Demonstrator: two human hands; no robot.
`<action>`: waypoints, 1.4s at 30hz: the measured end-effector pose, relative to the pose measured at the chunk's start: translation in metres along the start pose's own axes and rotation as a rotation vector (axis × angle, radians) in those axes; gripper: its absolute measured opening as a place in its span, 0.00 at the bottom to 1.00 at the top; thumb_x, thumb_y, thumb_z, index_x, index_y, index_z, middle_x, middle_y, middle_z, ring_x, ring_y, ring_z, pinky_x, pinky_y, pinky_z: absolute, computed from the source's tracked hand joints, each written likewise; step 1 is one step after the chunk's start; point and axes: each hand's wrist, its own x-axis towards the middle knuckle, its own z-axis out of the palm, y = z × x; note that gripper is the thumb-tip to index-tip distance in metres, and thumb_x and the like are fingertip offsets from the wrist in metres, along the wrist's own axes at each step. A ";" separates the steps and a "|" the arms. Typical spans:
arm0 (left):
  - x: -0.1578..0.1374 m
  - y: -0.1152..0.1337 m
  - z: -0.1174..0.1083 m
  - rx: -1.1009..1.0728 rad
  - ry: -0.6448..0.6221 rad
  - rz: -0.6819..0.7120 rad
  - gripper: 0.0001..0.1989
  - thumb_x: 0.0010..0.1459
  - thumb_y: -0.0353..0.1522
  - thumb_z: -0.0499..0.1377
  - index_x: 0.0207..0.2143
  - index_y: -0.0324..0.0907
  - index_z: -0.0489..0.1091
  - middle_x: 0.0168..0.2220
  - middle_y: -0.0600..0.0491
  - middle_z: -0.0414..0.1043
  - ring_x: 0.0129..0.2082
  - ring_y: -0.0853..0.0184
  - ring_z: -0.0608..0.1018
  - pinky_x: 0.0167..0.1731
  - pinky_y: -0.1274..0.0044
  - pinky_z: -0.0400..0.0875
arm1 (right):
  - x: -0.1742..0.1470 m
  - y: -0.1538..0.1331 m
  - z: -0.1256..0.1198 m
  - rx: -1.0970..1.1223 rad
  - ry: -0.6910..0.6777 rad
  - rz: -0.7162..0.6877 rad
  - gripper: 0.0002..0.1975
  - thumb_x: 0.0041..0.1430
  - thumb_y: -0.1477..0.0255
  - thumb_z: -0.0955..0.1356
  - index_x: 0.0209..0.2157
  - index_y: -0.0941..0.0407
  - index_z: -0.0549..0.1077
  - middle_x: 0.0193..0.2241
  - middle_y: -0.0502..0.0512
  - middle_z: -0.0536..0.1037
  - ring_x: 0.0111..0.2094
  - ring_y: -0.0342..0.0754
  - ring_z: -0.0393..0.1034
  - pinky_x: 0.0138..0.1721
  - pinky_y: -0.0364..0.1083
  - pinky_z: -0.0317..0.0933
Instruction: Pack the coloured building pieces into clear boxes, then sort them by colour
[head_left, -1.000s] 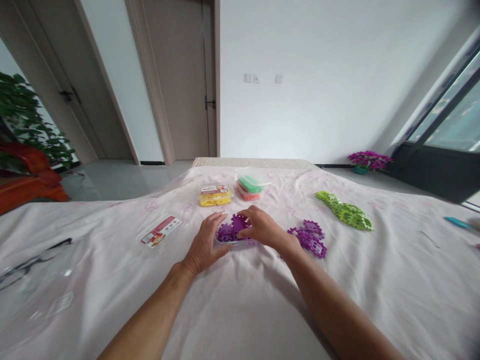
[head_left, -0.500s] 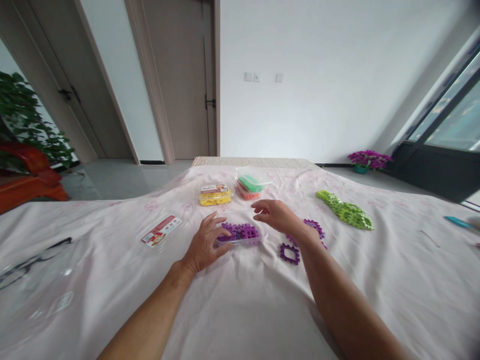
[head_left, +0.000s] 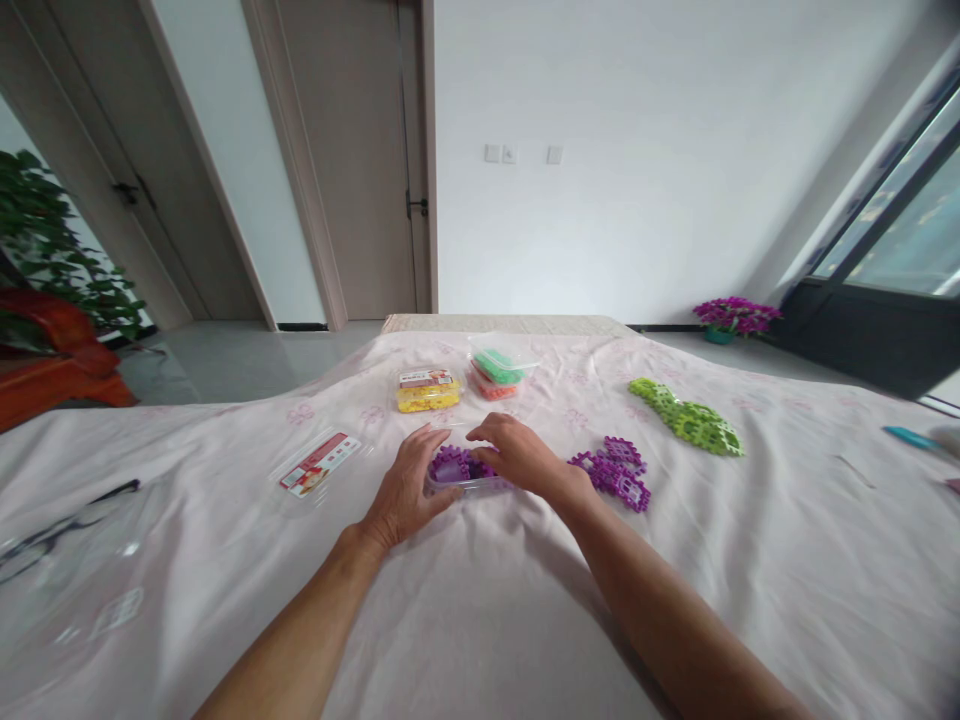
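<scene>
A small clear plastic container [head_left: 476,487] holding purple notched plastic pieces [head_left: 452,463] stands on the cloth in front of me. My left hand [head_left: 409,487] is closed around its left end, thumb at the front rim and fingers behind. Over the container's right side, my right hand [head_left: 517,455] has its thumb and fingers bent down on a purple piece; the fingertips partly hide it. Right of my right wrist lies a loose pile of purple notched pieces [head_left: 615,470].
Behind stand a clear box of yellow pieces [head_left: 427,392] and a box with green and orange pieces [head_left: 499,372]. Green pieces [head_left: 690,418] lie at the right. A labelled clear lid [head_left: 321,465], eyeglasses [head_left: 67,525] and clear plastic packaging [head_left: 97,590] lie left.
My right hand has moved left and down over the container. The loose purple square near my right forearm is gone from its spot on the cloth. My left hand stays at the container.
</scene>
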 end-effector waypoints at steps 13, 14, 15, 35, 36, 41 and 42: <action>-0.001 -0.003 0.002 0.007 -0.015 -0.008 0.35 0.56 0.45 0.60 0.62 0.43 0.55 0.60 0.41 0.59 0.64 0.52 0.57 0.61 0.57 0.55 | 0.006 -0.003 0.017 0.072 -0.028 0.061 0.08 0.52 0.70 0.71 0.36 0.53 0.79 0.34 0.53 0.79 0.39 0.48 0.71 0.40 0.43 0.60; -0.001 -0.003 0.002 0.009 -0.014 -0.011 0.35 0.56 0.45 0.60 0.62 0.43 0.55 0.60 0.41 0.59 0.64 0.52 0.57 0.61 0.57 0.55 | 0.006 -0.003 0.018 0.100 -0.023 0.081 0.08 0.51 0.70 0.71 0.36 0.54 0.78 0.33 0.52 0.79 0.37 0.47 0.71 0.38 0.43 0.60; -0.001 -0.002 0.002 0.010 -0.015 -0.012 0.35 0.56 0.45 0.60 0.62 0.43 0.55 0.60 0.41 0.59 0.64 0.52 0.57 0.61 0.57 0.55 | 0.006 -0.004 0.019 0.131 -0.020 0.100 0.08 0.50 0.70 0.71 0.35 0.54 0.77 0.32 0.51 0.79 0.35 0.47 0.71 0.36 0.42 0.60; -0.002 -0.003 0.002 -0.074 0.012 -0.034 0.41 0.55 0.43 0.61 0.65 0.45 0.46 0.62 0.41 0.55 0.63 0.52 0.58 0.61 0.55 0.56 | 0.009 -0.001 0.000 0.846 0.097 0.298 0.04 0.49 0.77 0.68 0.30 0.58 0.71 0.23 0.50 0.76 0.23 0.42 0.71 0.25 0.40 0.64; -0.001 -0.002 0.002 -0.087 0.013 -0.040 0.41 0.54 0.43 0.62 0.65 0.45 0.46 0.62 0.41 0.55 0.63 0.52 0.59 0.60 0.56 0.57 | 0.009 0.000 0.000 0.813 0.131 0.289 0.04 0.49 0.77 0.68 0.30 0.58 0.72 0.24 0.51 0.77 0.25 0.43 0.72 0.26 0.41 0.65; -0.001 0.000 0.001 -0.092 0.005 -0.061 0.43 0.54 0.43 0.62 0.66 0.45 0.42 0.64 0.40 0.51 0.64 0.51 0.58 0.59 0.57 0.59 | 0.006 0.002 0.009 0.641 -0.012 0.110 0.10 0.47 0.80 0.67 0.34 0.57 0.75 0.31 0.52 0.80 0.32 0.45 0.75 0.33 0.41 0.65; -0.001 0.000 0.001 -0.081 0.005 -0.055 0.43 0.54 0.43 0.62 0.66 0.45 0.42 0.64 0.40 0.51 0.64 0.52 0.57 0.59 0.57 0.59 | 0.005 0.002 0.010 0.609 -0.070 0.057 0.11 0.47 0.81 0.66 0.33 0.57 0.76 0.32 0.51 0.80 0.33 0.44 0.74 0.35 0.41 0.65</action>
